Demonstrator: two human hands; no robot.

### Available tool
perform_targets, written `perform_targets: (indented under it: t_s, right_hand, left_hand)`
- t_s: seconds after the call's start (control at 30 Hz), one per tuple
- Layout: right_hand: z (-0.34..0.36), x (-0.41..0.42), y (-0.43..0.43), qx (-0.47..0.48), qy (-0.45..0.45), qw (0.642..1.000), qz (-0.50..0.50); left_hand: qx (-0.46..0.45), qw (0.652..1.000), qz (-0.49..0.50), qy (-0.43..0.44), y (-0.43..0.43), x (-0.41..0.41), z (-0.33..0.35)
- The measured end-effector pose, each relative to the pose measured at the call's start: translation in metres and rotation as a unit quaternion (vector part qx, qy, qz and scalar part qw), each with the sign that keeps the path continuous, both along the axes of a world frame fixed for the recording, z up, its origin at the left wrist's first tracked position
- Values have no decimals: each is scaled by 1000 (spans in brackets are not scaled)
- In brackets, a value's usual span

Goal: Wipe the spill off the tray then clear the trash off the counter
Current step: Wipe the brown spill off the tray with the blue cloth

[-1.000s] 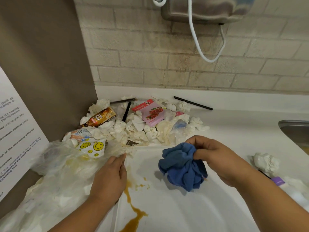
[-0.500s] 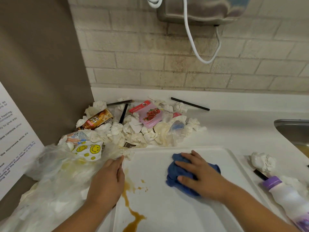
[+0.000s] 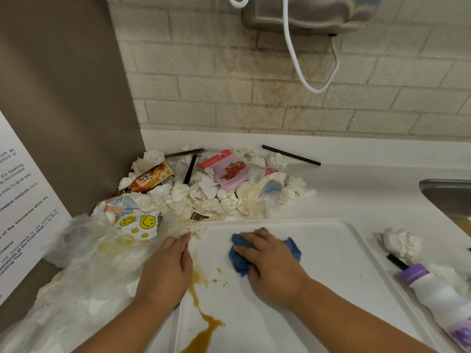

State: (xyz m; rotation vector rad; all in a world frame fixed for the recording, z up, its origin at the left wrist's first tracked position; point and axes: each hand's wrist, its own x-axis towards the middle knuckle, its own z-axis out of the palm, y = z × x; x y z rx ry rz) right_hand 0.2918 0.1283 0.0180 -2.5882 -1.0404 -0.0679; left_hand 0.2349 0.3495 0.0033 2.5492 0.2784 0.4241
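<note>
A white tray [image 3: 331,240] lies on the counter in front of me. A brown spill [image 3: 201,314] runs down its left side with a few drops beside it. My right hand [image 3: 270,266] presses a crumpled blue cloth [image 3: 242,258] flat onto the tray, just right of the spill. My left hand [image 3: 165,271] rests on the tray's left edge, fingers straight. A heap of trash [image 3: 204,192] fills the corner behind the tray: crumpled tissues, a brown wrapper, a pink pomegranate packet, black straws.
A clear plastic bag [image 3: 84,271] with stained tissues spreads left of the tray. Right of the tray lie a tissue ball [image 3: 401,242] and a white bottle with a purple cap [image 3: 438,296]. A steel sink [image 3: 448,197] sits far right. A white cable [image 3: 305,77] hangs from above.
My right hand brought the blue cloth down from the air onto the tray and slid it left toward the spill. My left hand stayed on the tray's edge.
</note>
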Motion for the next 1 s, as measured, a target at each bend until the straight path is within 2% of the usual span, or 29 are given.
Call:
perform_targets:
  t_s: [0.13, 0.2, 0.27, 0.37, 0.43, 0.53, 0.6, 0.7, 0.87, 1.0]
  right_hand:
    - [6, -14, 1, -42, 41, 983, 176]
    - [14, -7, -7, -34, 73, 981, 179]
    - [16, 2, -11, -5, 94, 989, 113]
    - [11, -2, 4, -11, 68, 996, 53]
    - [4, -16, 15, -36, 45, 992, 113]
    - [2, -26, 1, -18, 35, 980, 192]
    - [6, -24, -16, 21, 34, 987, 158]
    - [11, -19, -38, 68, 32, 996, 38]
    - [25, -21, -79, 142, -30, 987, -71]
    - [31, -11, -116, 126, -86, 975, -164]
  left_hand:
    - [6, 1000, 3, -2, 1, 1, -1]
    - [8, 1000, 4, 0, 1, 1, 0]
    - [10, 1000, 2, 0, 1, 1, 0]
    - [9, 1000, 2, -3, 1, 1, 0]
    - [3, 1000, 2, -6, 1, 1, 0]
    - [-5, 1000, 4, -6, 1, 0, 0]
    - [0, 1000, 4, -5, 0, 0, 1]
    - [-6, 1000, -1, -1, -1, 0, 3]
    - [-13, 1000, -3, 7, -1, -1, 6]
    - [-12, 1000, -1, 6, -1, -2, 6]
